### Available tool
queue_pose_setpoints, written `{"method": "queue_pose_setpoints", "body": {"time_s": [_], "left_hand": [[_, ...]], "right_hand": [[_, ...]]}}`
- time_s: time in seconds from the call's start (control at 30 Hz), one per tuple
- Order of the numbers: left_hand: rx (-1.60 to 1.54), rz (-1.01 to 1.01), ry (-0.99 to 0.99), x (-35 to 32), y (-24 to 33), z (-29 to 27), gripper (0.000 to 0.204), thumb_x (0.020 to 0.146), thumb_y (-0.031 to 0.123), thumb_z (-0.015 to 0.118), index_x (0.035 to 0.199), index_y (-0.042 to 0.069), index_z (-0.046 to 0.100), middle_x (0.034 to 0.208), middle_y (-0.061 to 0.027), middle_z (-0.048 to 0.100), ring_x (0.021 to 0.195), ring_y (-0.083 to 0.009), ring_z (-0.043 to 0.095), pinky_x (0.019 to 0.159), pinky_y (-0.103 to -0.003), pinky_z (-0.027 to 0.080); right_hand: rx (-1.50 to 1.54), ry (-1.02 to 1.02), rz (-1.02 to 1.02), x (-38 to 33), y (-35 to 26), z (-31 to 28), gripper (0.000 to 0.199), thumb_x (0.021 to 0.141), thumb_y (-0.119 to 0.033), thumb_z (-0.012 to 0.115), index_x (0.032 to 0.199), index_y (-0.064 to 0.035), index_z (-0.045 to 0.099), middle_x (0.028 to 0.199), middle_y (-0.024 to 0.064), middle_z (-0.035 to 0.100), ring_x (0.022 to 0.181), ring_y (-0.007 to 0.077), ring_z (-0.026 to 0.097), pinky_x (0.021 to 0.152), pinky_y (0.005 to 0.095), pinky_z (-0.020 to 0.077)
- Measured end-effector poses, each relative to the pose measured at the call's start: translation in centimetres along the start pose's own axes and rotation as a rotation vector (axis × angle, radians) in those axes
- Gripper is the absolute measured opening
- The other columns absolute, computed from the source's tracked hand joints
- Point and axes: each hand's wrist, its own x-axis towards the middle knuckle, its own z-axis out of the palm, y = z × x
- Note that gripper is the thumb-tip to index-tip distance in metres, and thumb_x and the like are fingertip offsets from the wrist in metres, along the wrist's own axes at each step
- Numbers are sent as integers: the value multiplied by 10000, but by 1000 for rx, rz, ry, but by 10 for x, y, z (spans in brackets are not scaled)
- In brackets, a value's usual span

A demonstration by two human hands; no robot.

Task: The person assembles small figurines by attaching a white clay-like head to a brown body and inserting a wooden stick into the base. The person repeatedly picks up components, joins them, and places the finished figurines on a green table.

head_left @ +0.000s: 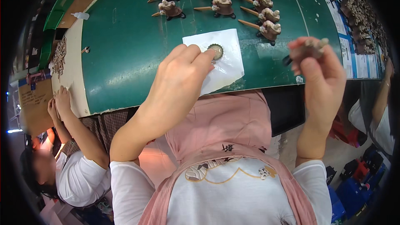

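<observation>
Figurine (309, 51), brown-bodied and blurred, is in the person's right hand (321, 73), raised over the near right edge of the green bench (121, 58); the thumb and fingers pinch it, with a dark end sticking out to the left. The left hand (181, 73) is over a white sheet (231, 68) near the front edge, its fingers bunched together at the near left side of a round bottle cap (216, 51) with a crimped rim; whether they pinch anything small cannot be told. The cap lies on the sheet, well apart from the right hand. Beyond, similar brown figures (223, 5) stand in three columns, each with a wooden stick (248, 24) pointing left. Many more crowd the far right (362, 23). A small white bottle (80, 16) lies at the left edge of the green surface, and a co-worker's hands (62, 102) rest on a pale board (75, 75), near a pile of small pale pieces (59, 56).
</observation>
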Motion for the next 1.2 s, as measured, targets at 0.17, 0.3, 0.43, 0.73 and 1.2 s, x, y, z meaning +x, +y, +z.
{"method": "queue_pose_setpoints", "body": {"time_s": [0.17,0.3,0.43,0.73,1.2], "left_hand": [[-257,-244,232,-6,13,-9,364,769,0,681,1129,4,626,736,-97,538,634,-213,501,587,-301,434],[-513,-238,379,-14,20,-20,408,819,30,678,1218,1,597,729,-46,525,643,-122,479,578,-239,409],[-481,-175,411,-18,22,-20,403,824,25,673,1219,-5,596,746,-48,543,652,-125,495,582,-231,414],[-441,-81,349,-27,15,-26,382,791,-15,671,1170,7,630,785,-98,618,671,-159,570,573,-263,458],[-7,-55,534,-46,13,-28,628,619,416,801,1057,-2,634,1059,-134,621,1017,-326,582,807,-384,451]], "right_hand": [[208,-129,289,-9,2,41,260,819,45,653,1067,77,580,981,121,657,899,152,643,809,261,521],[291,-245,423,-2,11,64,229,905,-124,618,1050,52,597,914,90,665,743,108,616,647,233,502],[458,-221,375,-3,17,84,264,935,-206,589,1041,36,605,876,74,665,689,94,588,594,224,471],[445,-215,388,-12,17,96,186,911,-167,620,945,14,594,862,72,658,653,93,593,566,216,474],[-427,-341,-621,-18,12,110,342,637,117,701,958,66,597,926,211,645,801,275,657,672,309,548]]}}
